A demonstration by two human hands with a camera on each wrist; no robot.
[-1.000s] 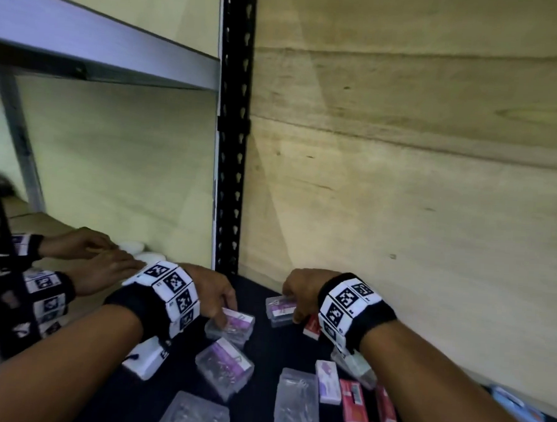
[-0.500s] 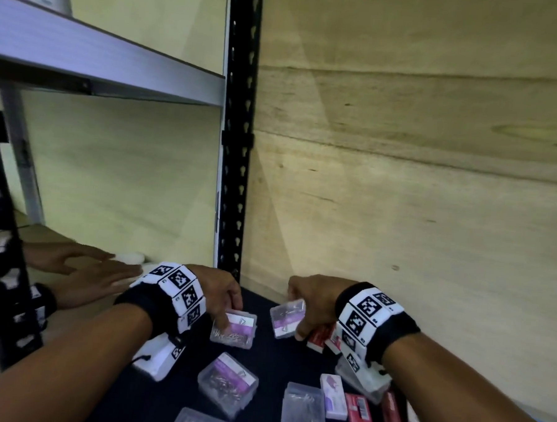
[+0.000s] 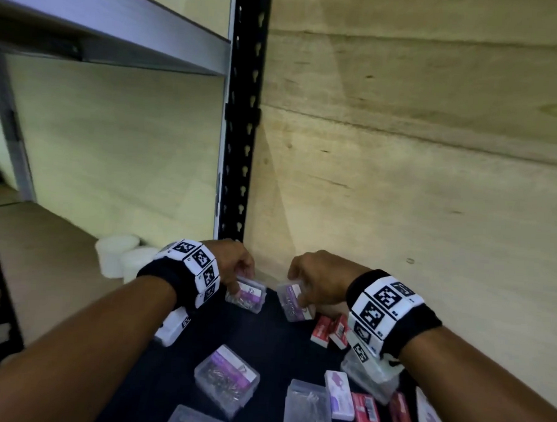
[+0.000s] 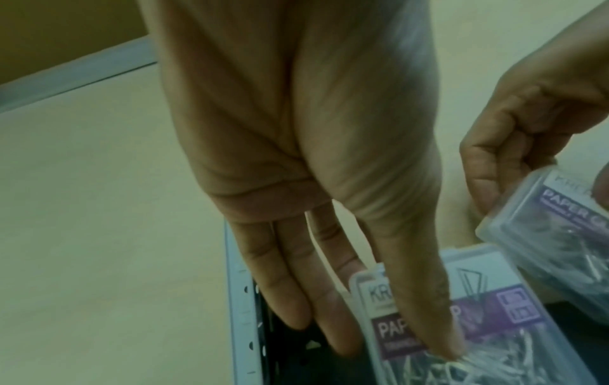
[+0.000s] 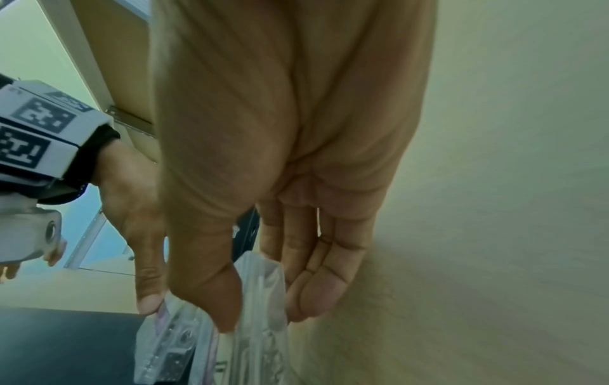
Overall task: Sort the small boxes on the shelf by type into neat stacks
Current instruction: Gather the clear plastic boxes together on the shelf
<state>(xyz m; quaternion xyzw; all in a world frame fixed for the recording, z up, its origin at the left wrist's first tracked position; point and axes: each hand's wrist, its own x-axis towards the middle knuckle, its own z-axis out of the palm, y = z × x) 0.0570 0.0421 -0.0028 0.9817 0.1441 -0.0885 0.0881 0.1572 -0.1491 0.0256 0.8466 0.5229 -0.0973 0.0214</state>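
Several small boxes lie on the black shelf (image 3: 279,346). At its back corner sits a clear paper clip box (image 3: 245,294) with a purple label. My left hand (image 3: 239,279) holds it, thumb (image 4: 438,312) across the lid (image 4: 488,307) and fingers (image 4: 296,286) down its far side. My right hand (image 3: 298,295) pinches a second clear paper clip box (image 3: 293,303) between thumb (image 5: 224,299) and fingers (image 5: 313,286). That box (image 5: 260,299) is lifted and tilted, just right of the first one.
Nearer me lie more clear boxes (image 3: 226,379), red boxes (image 3: 321,331) and white-purple boxes (image 3: 338,394). A black slotted post (image 3: 243,112) and a plywood wall (image 3: 401,185) close the back. White tubs (image 3: 117,254) stand on the left bay, under an upper shelf (image 3: 118,34).
My right hand has lifted its clear box and brought it left, close to the box under my left hand. Another person's hands on the left shelf are gone from view.
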